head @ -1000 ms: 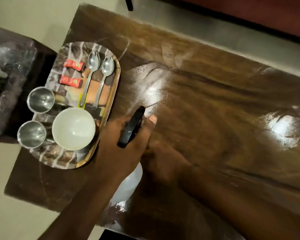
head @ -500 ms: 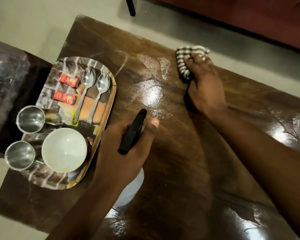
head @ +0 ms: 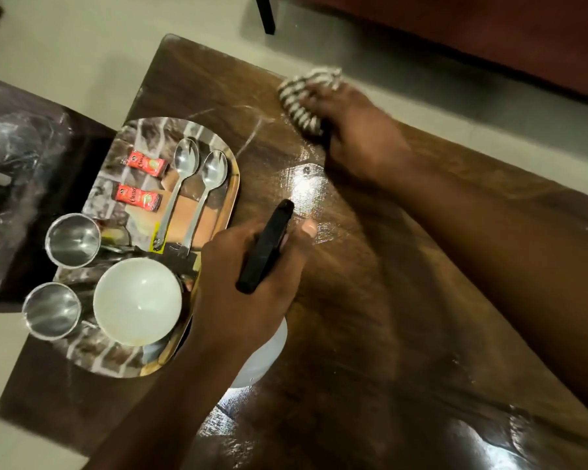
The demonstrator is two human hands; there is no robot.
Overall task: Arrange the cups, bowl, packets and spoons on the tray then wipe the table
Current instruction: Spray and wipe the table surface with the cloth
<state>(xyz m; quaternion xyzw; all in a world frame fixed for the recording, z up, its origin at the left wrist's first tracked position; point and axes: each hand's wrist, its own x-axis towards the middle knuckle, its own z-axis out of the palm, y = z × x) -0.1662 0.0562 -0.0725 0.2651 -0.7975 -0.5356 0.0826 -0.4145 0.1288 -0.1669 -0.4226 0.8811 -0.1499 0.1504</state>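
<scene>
My right grip [head: 357, 130] clasps the striped cloth [head: 299, 100], bunched under its fingers, at the tabletop's [head: 370, 317] far edge. Since half a second ago it has slid along that edge toward the far left corner, and it is blurred. My left grip [head: 248, 293] is clenched round the spray bottle [head: 269, 245], black head up, just beside the tray's [head: 116, 361] right rim, as before. The tray sits at the tabletop's left end, carrying the steel cups [head: 73, 239], white bowl [head: 137, 301], red packets [head: 145, 163] and spoons [head: 184, 184], all unmoved. A wet sheen [head: 306, 184] lies between the grips.
</scene>
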